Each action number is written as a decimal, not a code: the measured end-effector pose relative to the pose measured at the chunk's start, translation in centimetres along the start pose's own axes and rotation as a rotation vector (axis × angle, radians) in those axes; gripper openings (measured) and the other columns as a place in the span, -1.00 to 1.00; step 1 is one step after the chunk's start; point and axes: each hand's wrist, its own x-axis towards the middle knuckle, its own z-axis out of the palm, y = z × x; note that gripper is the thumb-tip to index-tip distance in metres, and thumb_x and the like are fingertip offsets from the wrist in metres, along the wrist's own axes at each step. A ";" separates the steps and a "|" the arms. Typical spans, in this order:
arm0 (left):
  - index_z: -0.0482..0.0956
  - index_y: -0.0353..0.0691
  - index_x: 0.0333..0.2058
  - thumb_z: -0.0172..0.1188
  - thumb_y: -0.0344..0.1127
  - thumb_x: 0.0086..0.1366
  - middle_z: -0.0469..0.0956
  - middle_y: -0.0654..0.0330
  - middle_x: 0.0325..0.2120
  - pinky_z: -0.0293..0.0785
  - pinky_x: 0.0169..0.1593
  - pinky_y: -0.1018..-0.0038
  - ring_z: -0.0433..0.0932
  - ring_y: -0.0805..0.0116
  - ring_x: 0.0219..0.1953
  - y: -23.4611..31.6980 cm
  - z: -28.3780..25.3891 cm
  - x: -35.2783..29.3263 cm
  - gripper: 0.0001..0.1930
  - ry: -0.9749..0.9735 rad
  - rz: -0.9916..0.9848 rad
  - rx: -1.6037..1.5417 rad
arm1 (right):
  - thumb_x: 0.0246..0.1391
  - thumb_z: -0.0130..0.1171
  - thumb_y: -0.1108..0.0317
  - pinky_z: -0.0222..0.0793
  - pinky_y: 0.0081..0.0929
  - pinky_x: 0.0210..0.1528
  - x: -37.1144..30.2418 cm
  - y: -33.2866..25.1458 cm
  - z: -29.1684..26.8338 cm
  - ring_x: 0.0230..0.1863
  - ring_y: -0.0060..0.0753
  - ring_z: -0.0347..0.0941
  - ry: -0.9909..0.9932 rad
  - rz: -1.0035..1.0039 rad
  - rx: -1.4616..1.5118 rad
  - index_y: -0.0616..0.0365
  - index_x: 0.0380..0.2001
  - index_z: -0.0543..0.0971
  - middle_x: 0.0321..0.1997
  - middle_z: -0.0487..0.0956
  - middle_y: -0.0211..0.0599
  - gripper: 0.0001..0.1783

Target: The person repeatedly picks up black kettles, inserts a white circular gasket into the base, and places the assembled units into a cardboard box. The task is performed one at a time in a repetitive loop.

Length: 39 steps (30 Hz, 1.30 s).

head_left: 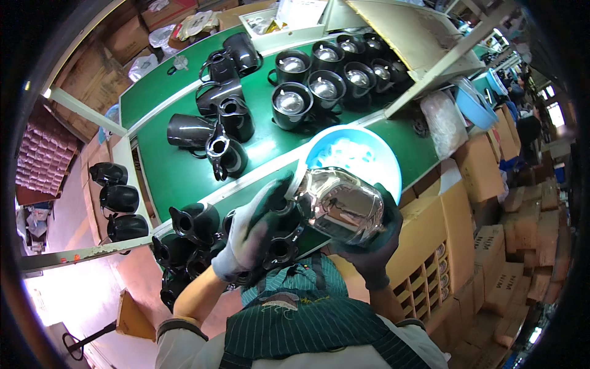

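Observation:
A mirrored silver vacuum flask liner [344, 206] lies tilted above the near edge of the green table. My gloved right hand [378, 246] is closed round its wide rounded end from below and the right. At the liner's narrower end, my gloved left hand [252, 227] has its fingers together against a pale white ring [299, 178]; part of that contact is hidden. Right behind the liner stands a light blue basin [393, 154] with many white rings [350, 154] in it. Several black jug bodies [193, 222] crowd below and beside my left hand.
Black jugs [230, 120] stand and lie on the green table [270, 144]. Farther back, black jugs with silver liners inside [292, 101] stand in rows. A metal frame post [448, 58] rises at right. Cardboard boxes [455, 215] are close on my right; three jugs [120, 198] line the left ledge.

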 end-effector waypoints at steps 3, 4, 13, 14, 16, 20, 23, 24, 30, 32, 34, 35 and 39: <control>0.29 -0.46 0.29 0.17 -0.16 0.26 0.39 -0.22 0.25 0.22 0.36 0.12 0.37 -0.20 0.28 -0.4 0.6 1.0 -0.30 0.045 0.001 0.347 | -0.43 0.74 0.13 0.39 -0.12 0.34 1.6 1.8 1.7 0.30 -0.07 0.39 -0.008 0.238 0.254 0.28 0.33 0.18 0.27 0.40 -0.01 0.28; 0.29 -0.45 0.29 0.20 -0.20 0.25 0.38 -0.20 0.26 0.23 0.36 0.13 0.38 -0.18 0.28 -0.6 0.4 1.7 -0.30 0.053 0.008 0.388 | -0.43 0.74 0.14 0.41 -0.15 0.33 1.7 3.2 2.1 0.28 -0.08 0.41 -0.019 0.363 0.352 0.28 0.32 0.19 0.26 0.41 -0.03 0.27; 0.22 -0.26 0.35 0.51 0.09 -0.05 0.28 -0.13 0.28 0.31 0.27 -0.02 0.27 -0.17 0.29 -16.7 -10.6 7.0 0.06 0.546 -0.425 1.563 | 0.10 0.42 0.21 0.63 -0.38 0.04 1.8 13.5 3.6 0.01 -0.41 0.56 -0.055 0.859 1.055 0.29 0.32 0.25 0.00 0.52 -0.31 -0.17; 0.21 -0.26 0.36 0.52 0.08 -0.05 0.28 -0.15 0.27 0.32 0.27 0.00 0.29 -0.16 0.29 -18.9 -11.6 6.7 0.06 0.568 -0.472 1.417 | 0.23 0.30 0.18 0.55 -0.25 0.17 2.3 12.7 4.1 0.05 -0.38 0.54 -0.092 0.830 1.129 0.05 0.19 0.40 -0.06 0.51 -0.51 -0.47; 0.21 -0.28 0.36 0.52 0.07 -0.04 0.30 -0.16 0.25 0.34 0.28 0.05 0.34 -0.15 0.26 -19.7 -13.2 6.0 0.06 0.563 -0.468 1.231 | 0.26 0.26 0.11 0.54 -0.17 0.20 3.0 12.4 4.8 0.11 -0.35 0.53 -0.135 0.817 1.096 0.02 0.11 0.47 -0.03 0.53 -0.50 -0.56; 0.29 -0.30 0.34 0.57 -0.23 -0.01 0.42 -0.11 0.19 0.38 0.30 0.21 0.43 0.03 0.23 -8.6 -13.1 5.1 -0.06 0.656 -0.216 1.023 | 0.30 0.18 0.00 0.43 0.04 0.30 3.7 13.0 5.0 0.18 -0.31 0.50 -0.165 0.883 1.152 -0.10 0.07 0.56 0.14 0.57 -0.51 -0.62; 0.25 -0.36 0.35 0.48 -0.34 0.05 0.45 -0.02 0.18 0.48 0.23 0.30 0.53 0.19 0.13 -0.7 -12.8 4.3 -0.11 0.681 -0.102 0.347 | 0.34 0.09 -0.03 0.41 0.04 0.31 2.9 14.0 5.2 0.25 -0.18 0.46 -0.192 0.910 1.215 -0.05 0.16 0.48 0.20 0.54 -0.34 -0.54; 0.26 -0.37 0.34 0.48 -0.28 0.05 0.47 -0.01 0.16 0.50 0.20 0.32 0.57 0.21 0.08 1.4 -13.0 3.8 -0.10 0.634 -0.110 0.279 | 0.36 0.05 -0.04 0.41 0.02 0.32 2.8 14.0 5.5 0.27 -0.12 0.44 -0.212 0.925 1.234 -0.01 0.21 0.43 0.22 0.52 -0.25 -0.50; 0.40 -0.36 0.24 0.61 -0.04 -0.28 0.49 -0.06 0.14 0.42 0.25 0.19 0.49 0.02 0.19 2.9 -6.6 5.5 0.06 0.125 0.141 0.584 | 0.18 0.29 0.36 0.19 -0.16 0.46 0.8 13.2 8.7 0.43 -0.15 0.23 -0.558 0.521 0.848 0.11 0.43 0.14 0.49 0.21 -0.17 -0.18; 0.41 -0.33 0.23 0.63 -0.05 -0.36 0.49 -0.08 0.13 0.43 0.23 0.20 0.49 -0.05 0.17 2.8 -5.6 4.9 0.08 0.064 0.169 0.626 | 0.13 0.30 0.48 0.24 -0.19 0.43 1.0 12.9 8.6 0.41 -0.14 0.26 -0.546 0.572 0.941 0.13 0.42 0.14 0.47 0.25 -0.17 -0.15; 0.41 -0.36 0.24 0.62 0.08 -0.35 0.48 -0.09 0.14 0.45 0.22 0.23 0.52 -0.01 0.16 3.4 -5.7 4.9 0.13 0.017 0.151 0.638 | 0.15 0.29 0.45 0.24 -0.19 0.42 1.3 11.6 7.3 0.40 -0.15 0.27 -0.599 0.571 0.889 0.11 0.40 0.17 0.44 0.30 -0.18 -0.20; 0.41 -0.37 0.24 0.62 0.15 -0.35 0.48 -0.10 0.14 0.46 0.22 0.24 0.53 0.01 0.16 3.7 -5.8 4.8 0.15 -0.005 0.137 0.644 | 0.15 0.29 0.40 0.21 -0.19 0.43 1.3 10.6 6.9 0.39 -0.16 0.28 -0.598 0.597 0.846 0.10 0.38 0.22 0.42 0.33 -0.21 -0.24; 0.40 -0.30 0.25 0.64 -0.06 -0.38 0.51 -0.07 0.11 0.43 0.23 0.23 0.52 0.01 0.16 4.0 -5.9 4.5 0.11 0.000 0.155 0.541 | 0.17 0.31 0.16 0.07 -0.16 0.47 1.4 7.3 6.4 0.38 -0.21 0.29 -0.476 0.727 0.604 0.05 0.25 0.45 0.31 0.49 -0.32 -0.40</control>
